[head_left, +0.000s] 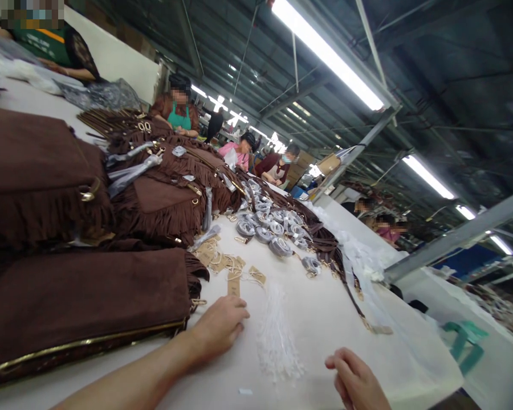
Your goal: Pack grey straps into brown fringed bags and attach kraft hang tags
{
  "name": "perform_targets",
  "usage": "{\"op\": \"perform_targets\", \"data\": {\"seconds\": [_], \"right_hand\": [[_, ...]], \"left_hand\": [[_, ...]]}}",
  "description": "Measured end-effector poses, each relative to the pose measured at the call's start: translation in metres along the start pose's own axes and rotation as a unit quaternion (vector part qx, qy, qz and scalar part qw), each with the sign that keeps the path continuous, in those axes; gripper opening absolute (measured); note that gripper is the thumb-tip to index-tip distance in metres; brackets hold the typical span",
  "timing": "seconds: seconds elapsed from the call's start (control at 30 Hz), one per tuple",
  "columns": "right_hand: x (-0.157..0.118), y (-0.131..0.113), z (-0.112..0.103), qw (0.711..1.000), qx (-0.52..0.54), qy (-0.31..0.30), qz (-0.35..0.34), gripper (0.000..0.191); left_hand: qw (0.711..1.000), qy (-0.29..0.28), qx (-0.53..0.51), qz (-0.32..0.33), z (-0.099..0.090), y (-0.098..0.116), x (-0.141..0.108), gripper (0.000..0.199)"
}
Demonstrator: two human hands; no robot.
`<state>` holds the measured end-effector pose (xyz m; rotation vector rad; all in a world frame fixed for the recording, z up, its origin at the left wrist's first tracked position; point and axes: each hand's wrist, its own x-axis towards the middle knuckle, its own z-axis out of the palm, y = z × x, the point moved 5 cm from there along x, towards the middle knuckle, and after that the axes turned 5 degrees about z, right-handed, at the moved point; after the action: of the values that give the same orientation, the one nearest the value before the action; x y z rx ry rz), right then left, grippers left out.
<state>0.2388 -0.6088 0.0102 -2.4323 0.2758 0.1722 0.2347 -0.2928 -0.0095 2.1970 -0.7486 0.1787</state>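
Note:
My left hand (222, 324) rests on the white table with its fingers curled, at the lower end of a brown paper tag (233, 283); what its fingertips hold, if anything, is hidden. Right of it lies a bundle of thin white strings (277, 336). My right hand (354, 378) is near the table's front edge, fingers bent, with no object visible in it. More tags with white cord (209, 252) lie beyond my left hand. A dark brown fringed bag (94, 290) with a gold zip lies on the left.
Brown fringed bags (166, 199) are piled at the left. Several wrapped coiled straps (277, 246) and dark straps (325, 236) cover the middle of the table (346, 313). People sit farther back. A green stool (465, 344) stands at the right.

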Motion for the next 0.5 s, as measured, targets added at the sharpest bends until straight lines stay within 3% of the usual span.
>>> {"op": "perform_targets", "data": {"seconds": [0.1,0.23,0.37,0.5], "right_hand": [[-0.011,-0.035,0.014,0.989,0.134,-0.065,-0.002,0.031],[-0.017,-0.069,0.05,0.979,0.146,-0.144,-0.017,0.025],[-0.013,-0.077,0.074,0.982,0.096,-0.152,-0.058,0.022],[-0.022,-0.092,0.104,0.965,0.058,-0.191,-0.167,0.023]], "left_hand": [[0.976,0.032,-0.187,-0.107,0.002,-0.003,0.004,0.032],[0.885,-0.023,-0.427,-0.183,0.018,0.004,0.004,0.033],[0.83,-0.058,-0.517,-0.203,0.022,0.011,0.0,0.036],[0.765,-0.011,-0.6,-0.236,0.022,0.01,0.002,0.048]]}}
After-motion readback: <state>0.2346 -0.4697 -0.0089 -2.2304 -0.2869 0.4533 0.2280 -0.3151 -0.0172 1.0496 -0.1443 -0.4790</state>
